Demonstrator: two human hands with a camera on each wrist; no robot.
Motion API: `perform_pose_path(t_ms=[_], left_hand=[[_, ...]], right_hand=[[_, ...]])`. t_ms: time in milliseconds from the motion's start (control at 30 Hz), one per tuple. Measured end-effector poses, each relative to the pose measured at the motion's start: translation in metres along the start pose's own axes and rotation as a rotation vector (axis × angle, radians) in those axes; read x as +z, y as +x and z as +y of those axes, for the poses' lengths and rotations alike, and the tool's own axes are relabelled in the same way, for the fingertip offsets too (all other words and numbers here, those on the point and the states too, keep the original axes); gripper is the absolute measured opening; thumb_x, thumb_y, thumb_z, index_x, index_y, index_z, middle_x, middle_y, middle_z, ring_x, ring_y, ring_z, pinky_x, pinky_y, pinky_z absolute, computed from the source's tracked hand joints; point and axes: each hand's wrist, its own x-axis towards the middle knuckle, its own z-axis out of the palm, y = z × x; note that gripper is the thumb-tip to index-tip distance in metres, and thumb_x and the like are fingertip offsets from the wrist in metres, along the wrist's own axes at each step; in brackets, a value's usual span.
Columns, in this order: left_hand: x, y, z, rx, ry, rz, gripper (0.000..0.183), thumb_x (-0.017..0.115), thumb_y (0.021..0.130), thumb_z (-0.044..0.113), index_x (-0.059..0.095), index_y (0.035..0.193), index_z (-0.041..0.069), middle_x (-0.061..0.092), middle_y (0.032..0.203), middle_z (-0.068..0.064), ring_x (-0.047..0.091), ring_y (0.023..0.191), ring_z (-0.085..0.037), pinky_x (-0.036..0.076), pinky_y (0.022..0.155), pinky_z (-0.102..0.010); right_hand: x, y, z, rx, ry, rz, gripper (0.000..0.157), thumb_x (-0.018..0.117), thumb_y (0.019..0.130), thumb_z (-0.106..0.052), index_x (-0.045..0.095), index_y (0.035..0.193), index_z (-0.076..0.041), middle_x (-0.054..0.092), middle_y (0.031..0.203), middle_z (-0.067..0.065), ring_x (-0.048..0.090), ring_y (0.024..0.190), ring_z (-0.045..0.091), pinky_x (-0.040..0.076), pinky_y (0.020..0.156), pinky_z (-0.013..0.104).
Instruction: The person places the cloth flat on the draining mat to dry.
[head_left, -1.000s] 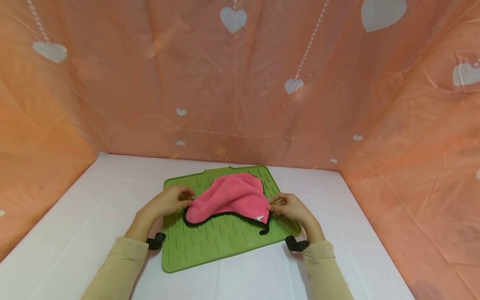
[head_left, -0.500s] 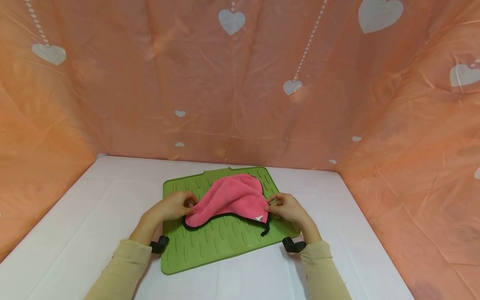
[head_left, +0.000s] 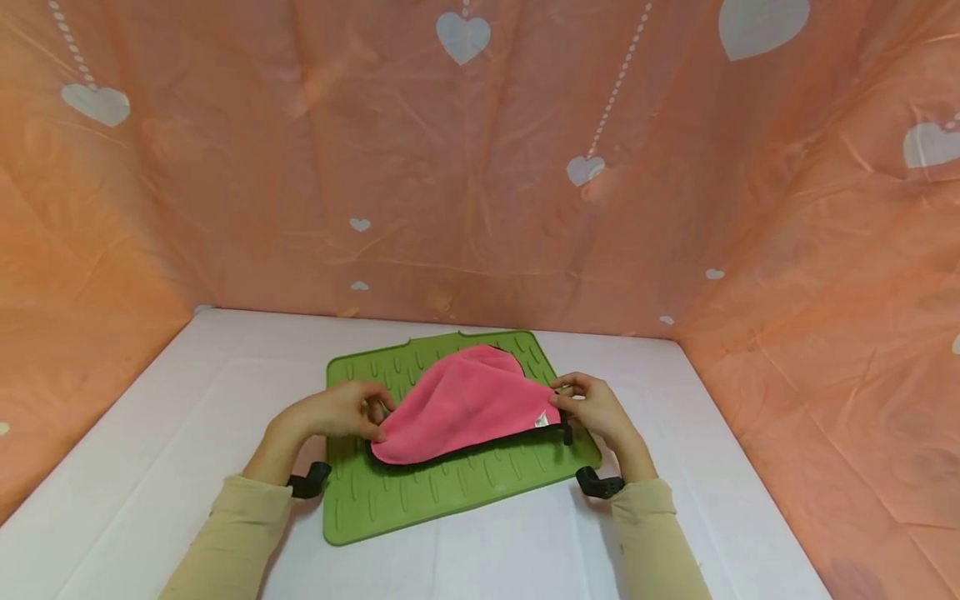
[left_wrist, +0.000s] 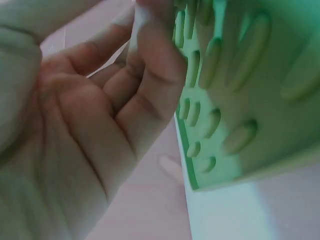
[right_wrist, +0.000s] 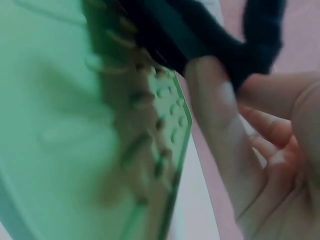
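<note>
A pink cloth [head_left: 468,404] with black edging and a small white label lies partly raised over a green ridged mat [head_left: 435,500]. At its left end, my left hand [head_left: 337,412] pinches the edge between thumb and fingers. My right hand [head_left: 600,410] pinches the right corner, where a short black loop [head_left: 567,433] hangs down. In the right wrist view, thumb and finger grip the dark edging [right_wrist: 175,30] above the mat. The left wrist view has the palm [left_wrist: 75,130] and curled fingers beside the mat; the pinched cloth is largely out of sight there.
The mat rests at a slant on a white-covered table [head_left: 510,546]. Orange sheets [head_left: 465,167] with pale hearts stand around the back and both sides. A black wrist mount [head_left: 309,481] sits on each arm, close to the mat's edge.
The left hand has moved right onto the cloth's edge and taken hold of it. The right hand has shifted right and up with its corner, and the front of the cloth is stretched straighter.
</note>
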Motion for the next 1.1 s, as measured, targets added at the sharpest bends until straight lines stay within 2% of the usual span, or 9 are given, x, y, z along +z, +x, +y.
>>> perform_pose_path(t_ms=[100,200,367,467,533,667,767,967,1100], left_hand=[[0.004,0.000,0.003,-0.012,-0.021,-0.065,0.039,0.089,0.078,0.009,0.066,0.109,0.001,0.065,0.085,-0.002,0.060,0.079,-0.015,0.051,0.072,-0.032],[0.008,0.000,0.005,-0.042,-0.068,-0.120,0.040,0.089,0.077,0.005,0.062,0.106,-0.001,0.063,0.080,-0.004,0.059,0.073,-0.015,0.050,0.068,-0.032],[0.009,0.000,0.004,-0.084,-0.093,-0.145,0.038,0.088,0.078,0.005,0.060,0.104,-0.001,0.062,0.076,-0.004,0.058,0.066,-0.013,0.048,0.063,-0.029],[0.009,0.000,0.004,-0.087,-0.091,-0.128,0.036,0.086,0.082,0.010,0.061,0.106,-0.001,0.064,0.075,-0.004,0.060,0.065,-0.015,0.048,0.062,-0.030],[0.009,0.002,0.003,-0.075,-0.088,-0.095,0.033,0.083,0.086,0.014,0.061,0.106,-0.001,0.065,0.076,-0.004,0.061,0.066,-0.016,0.049,0.064,-0.031],[0.012,0.008,-0.002,-0.008,-0.032,0.037,0.027,0.077,0.093,0.017,0.063,0.107,-0.001,0.067,0.086,-0.005,0.063,0.074,-0.016,0.052,0.068,-0.032],[0.016,0.013,-0.005,0.038,0.040,0.129,0.024,0.075,0.094,0.017,0.066,0.107,0.000,0.070,0.093,-0.004,0.065,0.081,-0.015,0.054,0.071,-0.032],[0.025,0.021,-0.002,0.095,0.104,0.186,0.017,0.076,0.093,0.012,0.070,0.105,0.002,0.071,0.094,-0.002,0.067,0.088,-0.016,0.056,0.077,-0.035],[0.030,0.023,0.000,0.112,0.110,0.186,0.012,0.074,0.093,0.007,0.070,0.103,0.002,0.069,0.089,0.000,0.065,0.084,-0.013,0.055,0.075,-0.033]], right_hand=[[-0.007,-0.001,0.006,0.017,-0.036,-0.060,0.028,0.073,0.097,-0.009,0.066,0.120,0.007,0.067,0.090,0.008,0.060,0.064,0.014,0.055,0.060,0.030],[-0.013,-0.003,0.011,0.027,-0.070,-0.161,0.024,0.072,0.097,-0.008,0.066,0.115,0.007,0.068,0.088,0.007,0.064,0.070,0.015,0.059,0.064,0.033],[-0.016,-0.006,0.012,0.010,-0.112,-0.247,0.020,0.074,0.095,-0.009,0.069,0.109,0.005,0.070,0.086,0.004,0.062,0.074,0.015,0.057,0.064,0.035],[-0.016,-0.005,0.010,-0.003,-0.155,-0.214,0.020,0.075,0.094,-0.011,0.071,0.107,0.003,0.070,0.086,0.006,0.060,0.073,0.016,0.054,0.060,0.034],[-0.015,-0.005,0.007,-0.024,-0.199,-0.156,0.021,0.075,0.094,-0.013,0.072,0.109,0.002,0.071,0.089,0.007,0.061,0.074,0.018,0.053,0.060,0.033],[-0.005,-0.003,-0.002,-0.090,-0.264,0.016,0.024,0.075,0.095,-0.015,0.073,0.113,0.000,0.074,0.100,0.010,0.068,0.086,0.023,0.054,0.068,0.032],[0.010,-0.001,-0.012,-0.153,-0.269,0.096,0.026,0.074,0.095,-0.014,0.073,0.116,0.000,0.074,0.107,0.012,0.070,0.097,0.028,0.057,0.078,0.036],[0.043,0.001,-0.027,-0.282,-0.294,0.103,0.025,0.077,0.094,-0.011,0.075,0.118,-0.005,0.075,0.113,0.009,0.070,0.106,0.029,0.056,0.094,0.048],[0.057,-0.001,-0.030,-0.335,-0.308,0.099,0.022,0.078,0.094,-0.010,0.076,0.116,-0.006,0.075,0.112,0.007,0.070,0.104,0.027,0.057,0.093,0.047]])
